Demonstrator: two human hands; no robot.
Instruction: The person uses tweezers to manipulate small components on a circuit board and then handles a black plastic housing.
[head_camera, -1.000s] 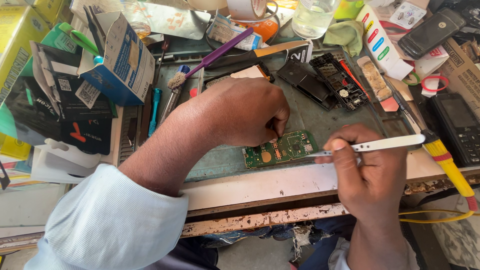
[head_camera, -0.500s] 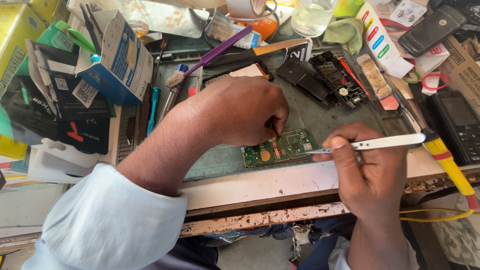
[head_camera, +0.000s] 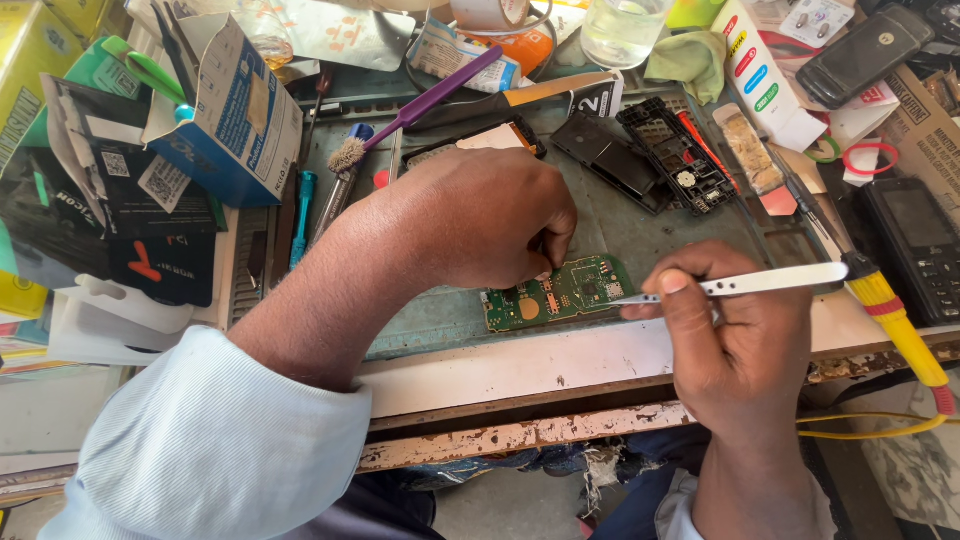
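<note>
Head view: at upper left a blue box (head_camera: 235, 120) stands among cartons, and right of it a purple brush (head_camera: 420, 105) lies slanting. At centre the left hand (head_camera: 480, 220) curls over, fingertips pressing the upper edge of the green board (head_camera: 560, 295) on the grey mat (head_camera: 640, 235). At right of centre the right hand (head_camera: 735, 335) pinches white tweezers (head_camera: 750, 285), their tip at the board's right end. A yellow-handled iron (head_camera: 895, 325) lies at the right edge.

circuit board (head_camera: 558, 293) marginally nearer left hand (head_camera: 480, 215)
</note>
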